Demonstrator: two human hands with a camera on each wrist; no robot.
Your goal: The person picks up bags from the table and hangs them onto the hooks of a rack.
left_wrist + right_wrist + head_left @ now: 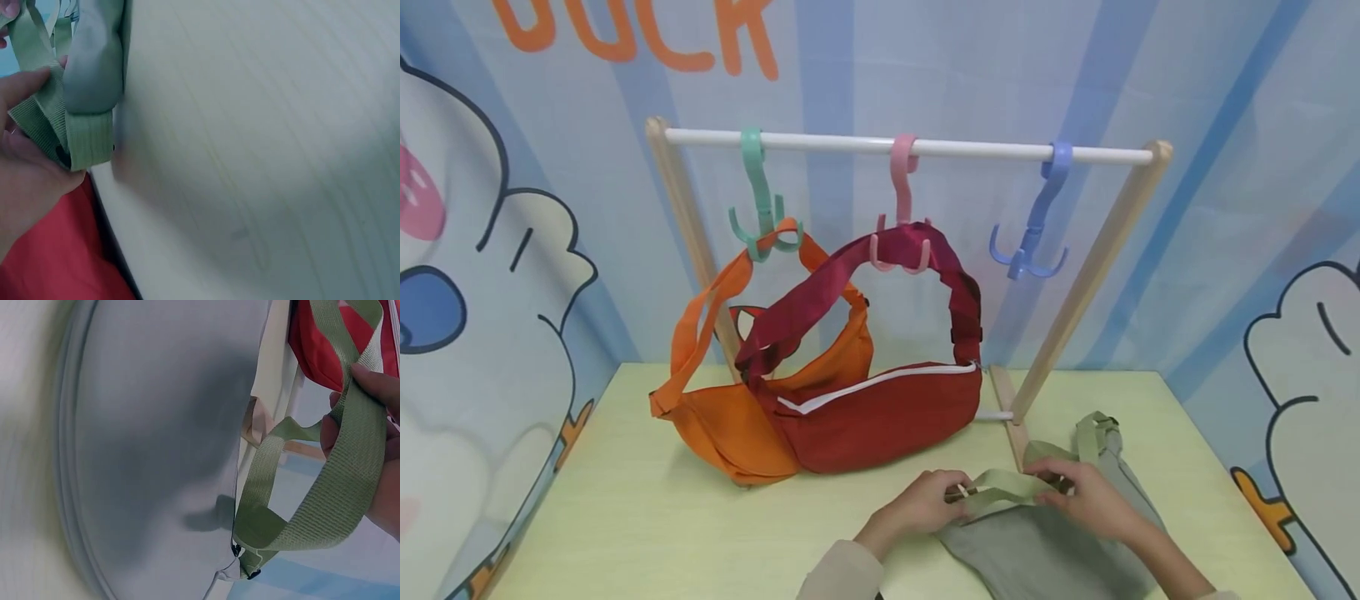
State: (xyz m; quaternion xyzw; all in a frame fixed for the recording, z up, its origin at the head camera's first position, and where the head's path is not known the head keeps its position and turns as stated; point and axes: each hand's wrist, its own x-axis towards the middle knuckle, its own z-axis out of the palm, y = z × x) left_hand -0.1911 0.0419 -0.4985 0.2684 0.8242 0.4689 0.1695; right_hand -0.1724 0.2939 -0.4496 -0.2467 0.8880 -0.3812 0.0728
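A grey-green waist bag (1052, 550) lies on the table at the front right, its light green webbing strap (1009, 487) raised along the far edge. My left hand (923, 503) pinches the strap near the bag's left end; in the left wrist view the thumb and fingers (25, 87) close round the webbing. Farther right, my right hand (1093, 504) grips the same strap between thumb and fingers. From that hand the webbing (340, 494) loops back to a black buckle (253, 574) at the bag's other end, as the right wrist view shows.
Behind stands a wooden rack with a white rail (850, 144). An orange waist bag (730, 429) hangs by its strap from the green hook (760, 192), a red one (880, 421) from the pink hook (902, 183). The blue hook (1033, 217) bears no bag.
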